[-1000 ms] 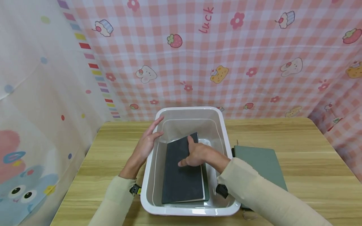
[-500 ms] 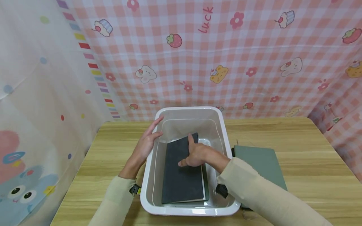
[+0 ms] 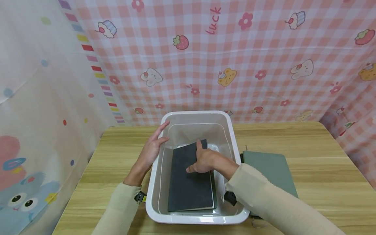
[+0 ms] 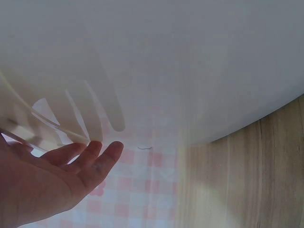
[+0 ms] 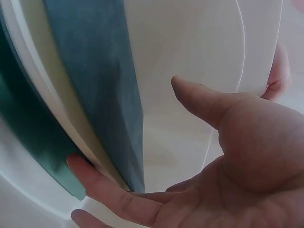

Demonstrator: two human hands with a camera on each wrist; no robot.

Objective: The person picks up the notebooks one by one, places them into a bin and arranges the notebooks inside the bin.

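A white plastic bin (image 3: 202, 219) stands on the table. In it lies a dark hardcover book (image 3: 189, 191) on top of a green book (image 3: 214, 192); a strip of the green cover shows at the right. My right hand (image 3: 202, 160) reaches over the dark book, index finger along its far right part, thumb apart. In the right wrist view, fingertips (image 5: 78, 168) touch the green book's edge and the thumb stands free. My left hand (image 3: 150, 151) rests at the bin's left rim with extended fingers; in the left wrist view its fingertips lie by the outer wall.
Right of the bin a grey-green notebook (image 3: 271, 168) lies on the wooden table (image 3: 317, 163), partly hidden by the right sleeve. Behind the table hangs a pink checked cloth (image 3: 191, 65); a white patterned cloth (image 3: 35, 107) hangs at the left.
The dark book's far right corner has shifted very slightly to the right, and the right hand's thumb with it. The left hand and the bin stay where they were.
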